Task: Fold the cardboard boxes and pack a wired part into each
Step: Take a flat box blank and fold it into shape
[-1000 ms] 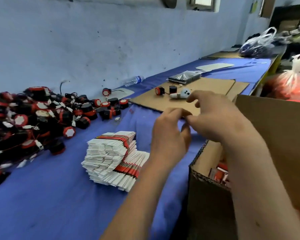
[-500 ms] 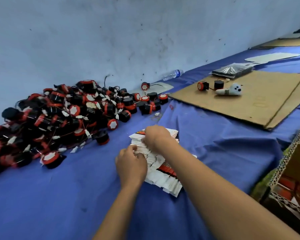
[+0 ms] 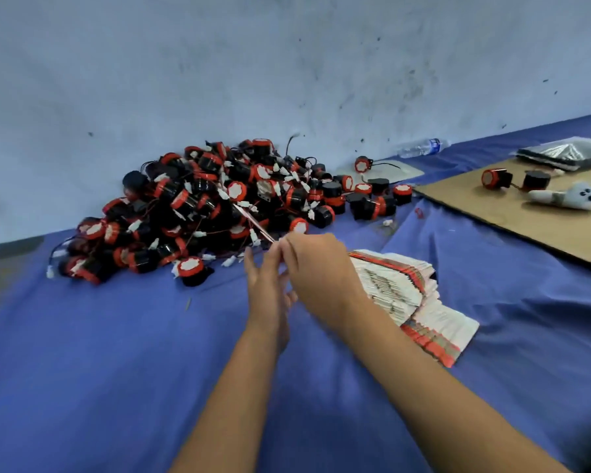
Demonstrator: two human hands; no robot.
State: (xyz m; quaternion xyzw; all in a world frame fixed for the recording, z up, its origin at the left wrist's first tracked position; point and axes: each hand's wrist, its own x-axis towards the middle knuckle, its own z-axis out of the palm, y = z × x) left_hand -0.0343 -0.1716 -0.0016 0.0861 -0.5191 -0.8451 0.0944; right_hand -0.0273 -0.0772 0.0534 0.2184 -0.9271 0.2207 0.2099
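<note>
1. Sprawling at ten o'clock against the wall (image 3: 287, 63), the parts heap (image 3: 219, 206) sits on the blue cloth (image 3: 99, 370).
2. Left hand (image 3: 270, 288) rises edge-on at centre, fingers straight and close together, touching a flat box (image 3: 253, 221).
3. Right hand (image 3: 318, 271) pinches that box's near end; it shows edge-on, pointing to eleven o'clock over the heap.
4. Box stack (image 3: 410, 295) lies just beside the right wrist, at three o'clock.
5. Cardboard sheet (image 3: 526, 216) at two o'clock carries two parts and a white toy (image 3: 563, 198).
</note>
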